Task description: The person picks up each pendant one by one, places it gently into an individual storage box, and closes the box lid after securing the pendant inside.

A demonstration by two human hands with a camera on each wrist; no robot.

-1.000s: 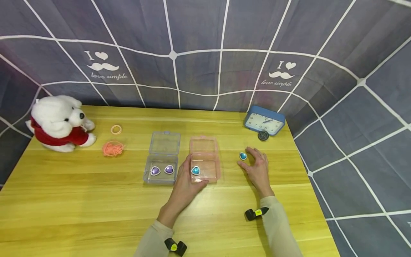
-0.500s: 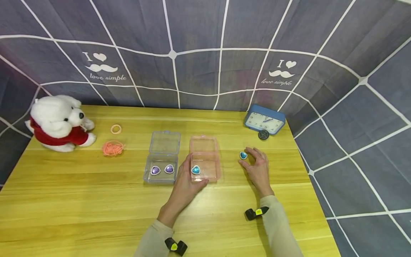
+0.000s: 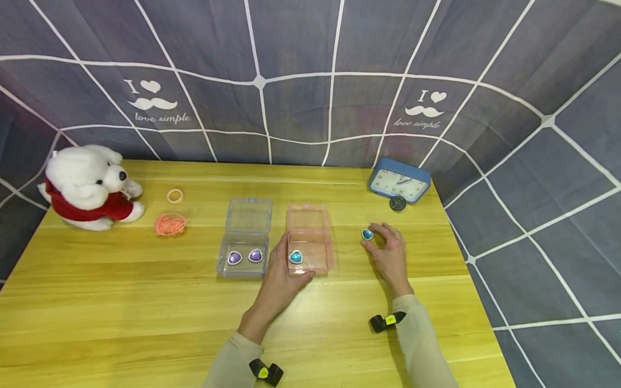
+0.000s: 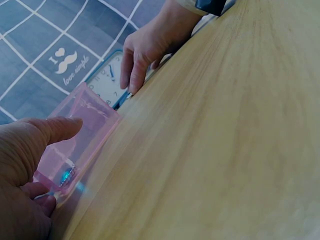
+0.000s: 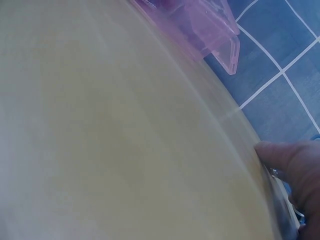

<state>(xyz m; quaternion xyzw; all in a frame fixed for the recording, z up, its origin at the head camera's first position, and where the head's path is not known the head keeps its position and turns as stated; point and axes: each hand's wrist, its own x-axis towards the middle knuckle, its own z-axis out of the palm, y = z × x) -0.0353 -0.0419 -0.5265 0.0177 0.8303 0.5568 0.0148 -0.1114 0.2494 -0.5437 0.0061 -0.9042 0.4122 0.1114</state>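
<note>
A small pink clear plastic box stands with its lid raised on the wooden table. My left hand grips it at the left side and front edge, thumb in front. Inside, at the left, lies a blue gem with a sparkling rim. A second blue gem is on the table to the right, between the thumb and index finger of my right hand, which pinches it at its edges. In the right wrist view the fingers mostly hide this gem.
Left of the pink box stands an open lilac clear box with two purple gems. A blue clock and a black round disc are behind the right hand. Farther left are coral string, a ring and a plush dog.
My right thumb has drawn slightly closer to the blue gem and the index finger. The left hand and the pink box have stayed in place.
</note>
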